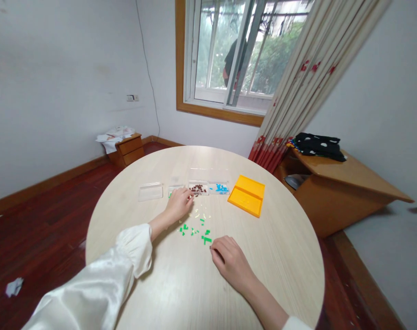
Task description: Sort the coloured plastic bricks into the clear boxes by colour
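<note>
My left hand reaches over the near edge of a clear plastic box holding small brown pieces. Its fingers are bent together at the box, and whatever they hold is too small to make out. My right hand rests on the table beside loose green pieces, fingers curled in a pinch. A tiny dark piece shows at its fingertips. Small pale yellow pieces lie scattered between the hands. Blue pieces fill part of the neighbouring clear compartment. Another clear box with some green is partly hidden behind my left hand.
On the round table, an open yellow case stands at the right and a clear lidded box at the left. Beyond are a small drawer cabinet, a curtain and a wooden desk with dark cloth. A person appears outside the window.
</note>
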`<action>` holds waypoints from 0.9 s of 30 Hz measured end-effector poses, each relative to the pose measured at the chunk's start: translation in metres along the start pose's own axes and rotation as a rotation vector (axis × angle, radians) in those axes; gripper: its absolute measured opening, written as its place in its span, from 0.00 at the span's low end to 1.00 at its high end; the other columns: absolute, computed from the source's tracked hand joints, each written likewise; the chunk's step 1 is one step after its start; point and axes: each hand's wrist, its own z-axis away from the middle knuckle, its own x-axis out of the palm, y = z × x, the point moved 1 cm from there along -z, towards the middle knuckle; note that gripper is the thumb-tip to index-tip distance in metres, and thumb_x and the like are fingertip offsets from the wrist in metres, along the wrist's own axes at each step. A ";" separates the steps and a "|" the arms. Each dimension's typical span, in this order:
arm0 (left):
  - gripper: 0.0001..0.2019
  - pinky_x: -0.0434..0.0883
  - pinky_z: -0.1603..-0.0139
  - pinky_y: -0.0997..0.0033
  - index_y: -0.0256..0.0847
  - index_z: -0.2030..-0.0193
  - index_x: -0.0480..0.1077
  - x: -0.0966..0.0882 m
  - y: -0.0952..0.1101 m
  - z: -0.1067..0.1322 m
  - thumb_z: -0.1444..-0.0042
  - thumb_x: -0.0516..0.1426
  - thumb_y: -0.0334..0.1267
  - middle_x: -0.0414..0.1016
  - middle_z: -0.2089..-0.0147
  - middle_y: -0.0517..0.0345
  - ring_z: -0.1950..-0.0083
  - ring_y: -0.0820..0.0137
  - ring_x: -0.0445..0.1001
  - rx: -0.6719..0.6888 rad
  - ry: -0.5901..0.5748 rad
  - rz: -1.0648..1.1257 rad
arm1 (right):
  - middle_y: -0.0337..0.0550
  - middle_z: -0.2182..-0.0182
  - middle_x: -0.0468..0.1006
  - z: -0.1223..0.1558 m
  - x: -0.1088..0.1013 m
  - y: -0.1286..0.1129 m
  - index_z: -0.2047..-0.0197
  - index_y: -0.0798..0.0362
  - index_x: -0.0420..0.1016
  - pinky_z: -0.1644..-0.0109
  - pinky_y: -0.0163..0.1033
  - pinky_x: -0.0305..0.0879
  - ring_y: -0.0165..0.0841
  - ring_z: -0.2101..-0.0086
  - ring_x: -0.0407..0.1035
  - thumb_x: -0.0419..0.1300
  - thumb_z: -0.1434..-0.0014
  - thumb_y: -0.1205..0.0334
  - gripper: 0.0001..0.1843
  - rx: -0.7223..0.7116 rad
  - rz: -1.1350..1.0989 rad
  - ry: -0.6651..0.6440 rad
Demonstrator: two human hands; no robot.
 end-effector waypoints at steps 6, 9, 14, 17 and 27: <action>0.11 0.65 0.53 0.66 0.38 0.62 0.74 0.003 0.003 -0.010 0.42 0.50 0.33 0.76 0.58 0.48 0.55 0.63 0.72 -0.011 -0.165 -0.144 | 0.42 0.72 0.72 -0.001 -0.001 -0.002 0.68 0.52 0.67 0.66 0.39 0.60 0.33 0.70 0.65 0.50 0.41 0.73 0.09 -0.021 0.001 0.004; 0.11 0.66 0.55 0.65 0.35 0.62 0.74 0.013 0.009 -0.021 0.42 0.50 0.32 0.76 0.58 0.43 0.56 0.61 0.73 -0.040 -0.199 -0.171 | 0.42 0.73 0.72 -0.002 -0.001 -0.002 0.68 0.52 0.67 0.67 0.38 0.60 0.33 0.70 0.66 0.50 0.42 0.73 0.08 -0.016 0.003 0.024; 0.12 0.68 0.55 0.66 0.33 0.62 0.73 0.024 0.011 -0.028 0.43 0.48 0.28 0.76 0.58 0.41 0.56 0.62 0.74 -0.064 -0.212 -0.194 | 0.42 0.73 0.72 -0.002 -0.001 -0.002 0.69 0.52 0.67 0.67 0.38 0.61 0.33 0.70 0.65 0.50 0.41 0.72 0.09 -0.017 0.011 0.038; 0.12 0.68 0.55 0.67 0.34 0.62 0.74 0.021 0.011 -0.025 0.44 0.49 0.28 0.76 0.58 0.43 0.56 0.62 0.74 -0.044 -0.213 -0.202 | 0.42 0.74 0.72 -0.001 -0.001 -0.004 0.69 0.52 0.68 0.68 0.38 0.61 0.33 0.71 0.65 0.50 0.41 0.72 0.09 -0.030 0.007 0.045; 0.14 0.66 0.58 0.68 0.36 0.61 0.73 -0.015 0.003 -0.058 0.42 0.46 0.32 0.76 0.59 0.46 0.57 0.63 0.73 -0.085 -0.111 -0.238 | 0.44 0.70 0.76 -0.070 -0.015 0.039 0.67 0.51 0.72 0.61 0.42 0.65 0.35 0.66 0.68 0.52 0.43 0.66 0.08 0.053 -0.102 0.294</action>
